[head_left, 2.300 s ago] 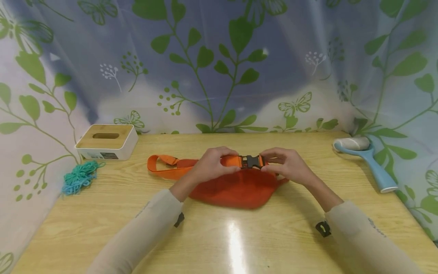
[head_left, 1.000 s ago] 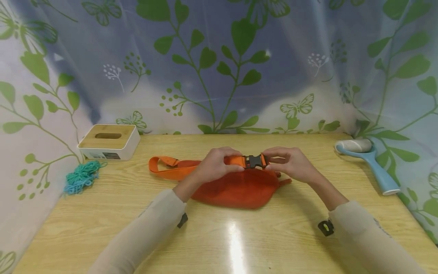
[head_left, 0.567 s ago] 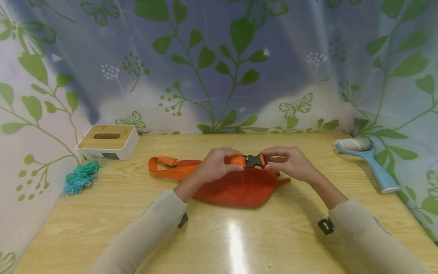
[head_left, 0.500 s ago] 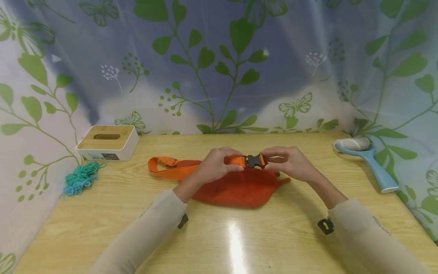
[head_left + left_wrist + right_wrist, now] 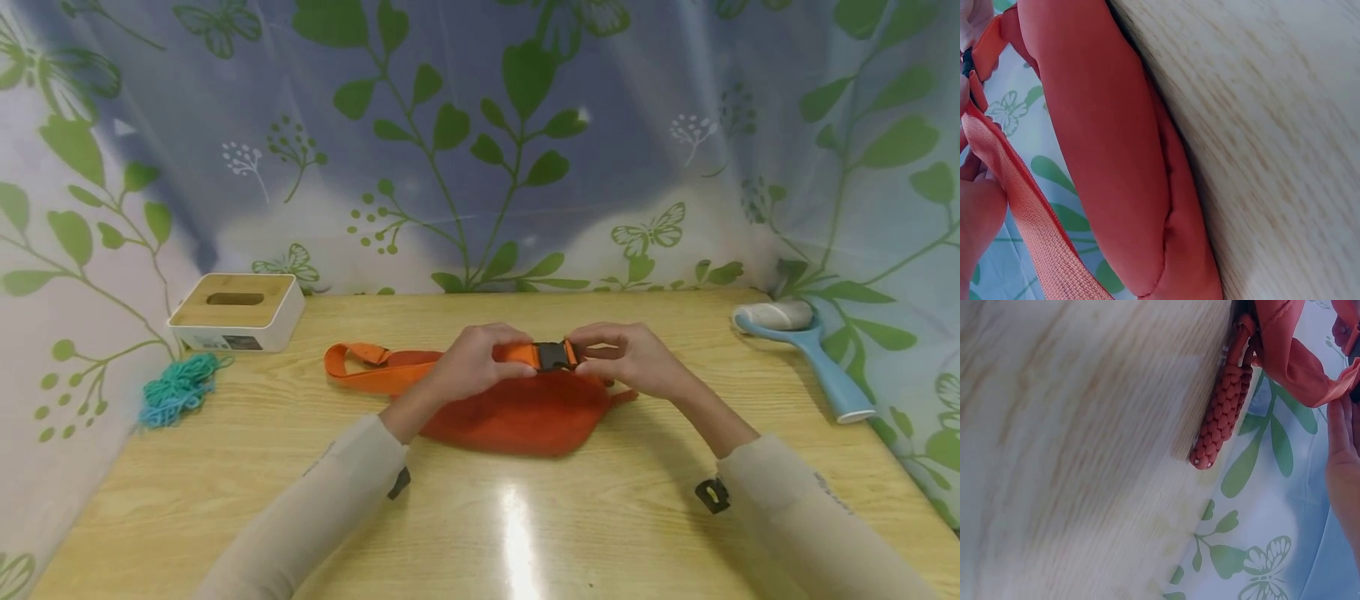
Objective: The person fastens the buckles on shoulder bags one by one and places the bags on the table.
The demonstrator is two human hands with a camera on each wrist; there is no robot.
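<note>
A red-orange waist bag (image 5: pixel 517 421) lies on the wooden table in the head view, its orange webbing strap (image 5: pixel 378 379) looping out to the left. Above the bag's upper edge, a black side-release buckle (image 5: pixel 553 356) is held level between both hands, its two halves pushed together. My left hand (image 5: pixel 474 362) pinches the strap at the buckle's left end between thumb and fingers. At the other end, my right hand (image 5: pixel 628 360) pinches the buckle and its short orange webbing. A braided red zipper pull (image 5: pixel 1219 415) hangs by the bag in the right wrist view.
At the back left stands a white tissue box (image 5: pixel 235 312) with a wooden lid, and teal and blue yarn (image 5: pixel 178 390) lies in front of it. A blue-handled lint roller (image 5: pixel 813 350) rests at the right edge. Leaf-printed curtains (image 5: pixel 465 167) surround the table.
The right hand has shifted slightly left, and the gap between the buckle's halves has closed up. The left hand and the bag have stayed nearly in place.
</note>
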